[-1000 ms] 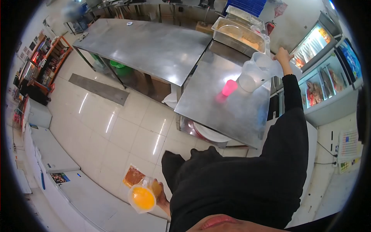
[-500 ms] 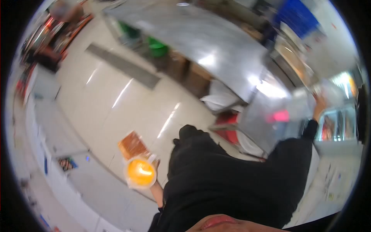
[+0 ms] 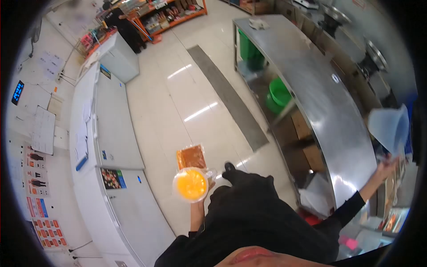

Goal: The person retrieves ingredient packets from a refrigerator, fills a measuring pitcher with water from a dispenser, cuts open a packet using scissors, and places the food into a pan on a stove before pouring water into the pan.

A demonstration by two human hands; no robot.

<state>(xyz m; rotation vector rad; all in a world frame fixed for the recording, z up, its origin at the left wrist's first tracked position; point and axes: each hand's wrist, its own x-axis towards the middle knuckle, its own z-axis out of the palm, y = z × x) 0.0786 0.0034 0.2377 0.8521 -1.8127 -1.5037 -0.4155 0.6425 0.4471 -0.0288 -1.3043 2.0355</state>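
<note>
My left hand (image 3: 211,182) is closed at the handle of a clear jug (image 3: 192,184) with bright yellow-orange contents, seen from above. Just beyond the jug shows a flat clear packet (image 3: 191,156) of reddish-brown stuff; how it is held is hidden behind the jug. Out to the far right, my right hand (image 3: 388,167) grips a translucent, pale-blue plastic jug (image 3: 388,127) from its near end. That jug looks tilted and is partly cut off by the dark view edge.
A long steel table (image 3: 320,89) runs along the right, with green buckets (image 3: 279,94) and cardboard boxes (image 3: 302,125) beneath. White chest freezers (image 3: 118,120) line the left wall. A person in dark clothes (image 3: 122,27) stands at the far end near orange shelving (image 3: 173,20).
My view has swung, bringing the freezers, wall and far person into sight. The translucent jug in my right hand, blurred before, now shows clearly. My left hand still holds the yellow-filled jug.
</note>
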